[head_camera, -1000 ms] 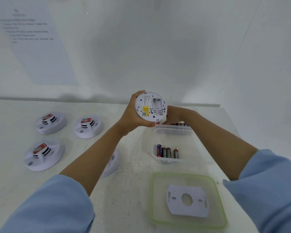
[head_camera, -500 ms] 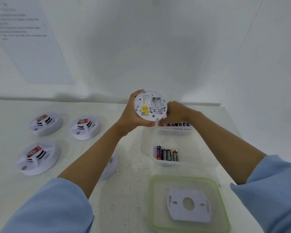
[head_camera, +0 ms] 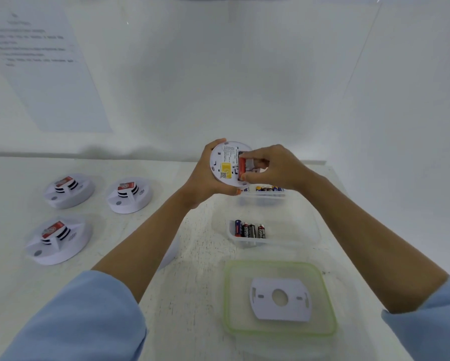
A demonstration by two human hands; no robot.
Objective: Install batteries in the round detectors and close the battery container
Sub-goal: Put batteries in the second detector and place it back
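Left hand (head_camera: pixel 205 175) raised, palm cupping the round white plastic detector (head_camera: pixel 227 162), back face toward camera. Right hand (head_camera: pixel 273 166), just right of it, pinches a red cylindrical battery (head_camera: pixel 242 169) at the detector's compartment. Clear plastic battery container (head_camera: pixel 291 233) lies open below the right hand.

Bare test booth: white table (head_camera: pixel 62 295), blank walls, taped instruction sheet (head_camera: pixel 44 71).
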